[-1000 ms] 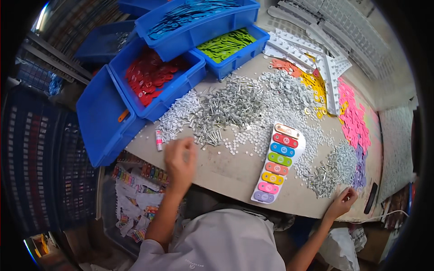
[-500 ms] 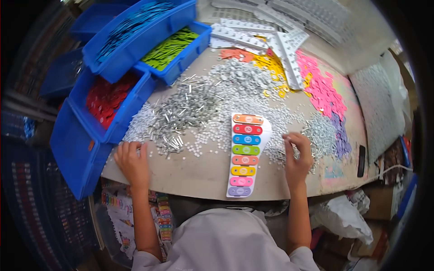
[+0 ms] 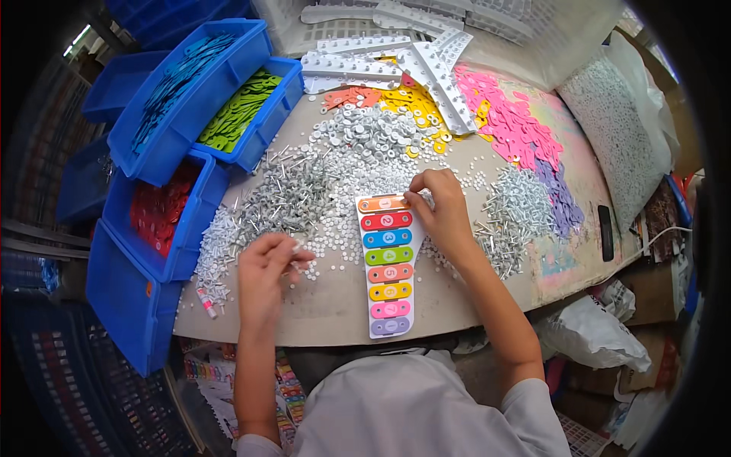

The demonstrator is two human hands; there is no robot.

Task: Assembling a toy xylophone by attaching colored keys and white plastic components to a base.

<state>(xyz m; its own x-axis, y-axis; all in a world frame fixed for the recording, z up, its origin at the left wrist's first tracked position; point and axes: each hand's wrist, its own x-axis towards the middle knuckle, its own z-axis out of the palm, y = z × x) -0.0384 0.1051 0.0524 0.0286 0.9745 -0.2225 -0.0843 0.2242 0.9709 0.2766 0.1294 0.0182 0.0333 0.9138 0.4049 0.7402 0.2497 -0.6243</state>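
While the right hand [image 3: 442, 213] pinches the top orange bar of the toy xylophone [image 3: 387, 265] at mid-frame, its fingers closed on that end, the left hand [image 3: 263, 270] holds a small white piece between curled fingers just left of it. Seating that piece well means keeping the board flat on the tabletop [image 3: 335, 305] — steady, not tilted. Eight coloured bars show on the board; four blue bins [image 3: 190, 91] stand at upper left.

Blue bins [image 3: 190, 91] of teal, green and red pieces, pink shapes [image 3: 510, 122], purple shapes [image 3: 560, 202], white frames [image 3: 381, 65], black phone [image 3: 606, 233], bag of white beads [image 3: 617, 129]
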